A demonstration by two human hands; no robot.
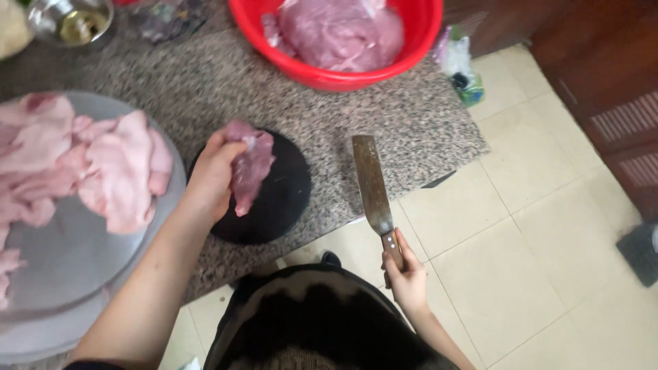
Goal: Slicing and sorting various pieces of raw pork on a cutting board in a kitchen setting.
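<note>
Raw pink meat piece [250, 164] is hanging lengthwise from the left hand [209, 179], which is gripping its upper end just above the round black cutting board [284, 199] on the speckled stone counter [404, 116]. To its right, well apart, the right hand [406, 274] is closing around the wooden handle of a cleaver [373, 186], blade pointing away from the body. More meat is filling a red basin [329, 75] and lying on a grey tray [62, 253].
</note>
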